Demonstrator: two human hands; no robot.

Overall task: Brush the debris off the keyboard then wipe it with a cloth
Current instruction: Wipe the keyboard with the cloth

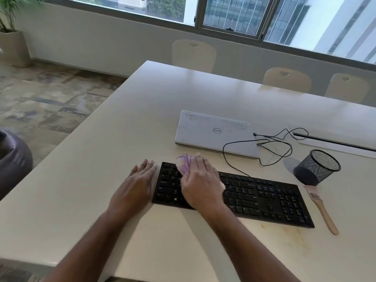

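A black keyboard (264, 198) lies across the white table (142, 119). My right hand (200, 184) lies flat over the keyboard's left half and presses a purple-and-white cloth (184, 163) onto the keys; the cloth sticks out past my fingertips and at the hand's right side. My left hand (137, 182) rests flat on the table, fingers straight, against the keyboard's left edge. A wooden-handled brush (320, 206) lies on the table just right of the keyboard, bristles pointing away from me.
A shut white laptop (215, 133) sits behind the keyboard, with a black cable (270, 147) looping to its right. A black mesh cup (316, 166) stands behind the brush. Chairs (194, 54) line the table's far side. The table's left edge drops to the floor.
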